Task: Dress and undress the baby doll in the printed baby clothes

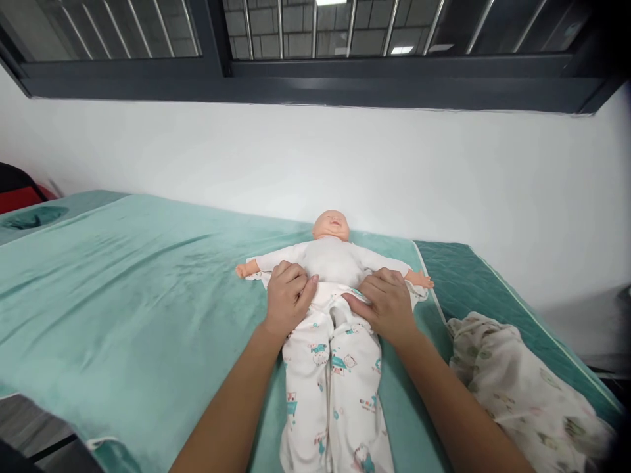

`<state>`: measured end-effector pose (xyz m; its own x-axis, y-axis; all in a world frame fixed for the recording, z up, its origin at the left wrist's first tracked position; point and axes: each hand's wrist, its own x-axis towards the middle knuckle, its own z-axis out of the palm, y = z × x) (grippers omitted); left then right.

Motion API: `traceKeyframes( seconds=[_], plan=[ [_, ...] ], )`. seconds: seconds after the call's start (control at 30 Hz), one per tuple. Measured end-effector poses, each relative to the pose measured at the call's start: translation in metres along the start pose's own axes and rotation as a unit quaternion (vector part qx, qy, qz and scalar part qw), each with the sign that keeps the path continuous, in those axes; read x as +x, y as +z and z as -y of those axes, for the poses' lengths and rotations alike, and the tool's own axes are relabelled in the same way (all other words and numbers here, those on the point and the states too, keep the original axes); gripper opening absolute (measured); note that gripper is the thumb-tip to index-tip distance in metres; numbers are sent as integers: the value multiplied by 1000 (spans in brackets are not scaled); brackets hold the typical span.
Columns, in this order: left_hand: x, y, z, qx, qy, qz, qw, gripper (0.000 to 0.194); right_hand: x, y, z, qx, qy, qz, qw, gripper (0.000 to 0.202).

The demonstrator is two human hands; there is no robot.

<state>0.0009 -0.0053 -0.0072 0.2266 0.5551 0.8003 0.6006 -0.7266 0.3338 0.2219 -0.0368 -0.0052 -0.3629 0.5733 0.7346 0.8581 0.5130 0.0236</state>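
A baby doll (331, 226) lies on its back with its head toward the wall and both arms spread out. Its upper body is in a white top (332, 259). White printed pants (330, 374) cover its lower body, the legs stretching toward me. At the waistband's left side, my left hand (290, 295) is closed on the pants. My right hand (387, 302) grips the waistband on the other side, its thumb over the fabric and its fingers curled.
The doll rests on a green sheet (162, 315). A crumpled printed cloth (522, 394) lies at the right. Behind are a white wall (444, 171) and a dark-framed window (315, 85). A red and black item (20, 190) shows at the far left.
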Motion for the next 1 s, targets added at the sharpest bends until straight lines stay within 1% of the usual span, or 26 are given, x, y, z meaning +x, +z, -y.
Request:
traceKeyframes(
  seconds=[0.13, 0.23, 0.4, 0.53, 0.63, 0.77, 0.87, 1.0],
  plan=[
    [-8, -5, 0, -26, -23, 12, 999, 37, -2, -2, 0, 20, 32, 39, 999, 37],
    [-15, -9, 1, -25, -44, 22, 998, 40, -7, -4, -1, 38, 64, 63, 995, 33],
    [-27, -16, 4, -15, -110, 40, 993, 44, -16, -5, -4, 41, 99, 73, 992, 31],
    [-31, -18, 4, -20, -132, 56, 990, 43, -21, -7, -3, 26, 116, 80, 990, 29],
    [-30, -18, 3, -15, -137, 57, 989, 43, -26, -10, 1, 21, 131, 72, 989, 26],
    [-30, -17, 2, -11, -144, 59, 988, 43, -35, -12, 8, 33, 128, 52, 990, 22],
    [-29, -16, 3, -9, -144, 58, 988, 43, -38, -9, 9, 81, 131, 20, 988, 16],
    [-29, -14, 4, -10, -143, 61, 988, 42, -37, -4, 10, 176, 183, -16, 967, 14]
  ],
)
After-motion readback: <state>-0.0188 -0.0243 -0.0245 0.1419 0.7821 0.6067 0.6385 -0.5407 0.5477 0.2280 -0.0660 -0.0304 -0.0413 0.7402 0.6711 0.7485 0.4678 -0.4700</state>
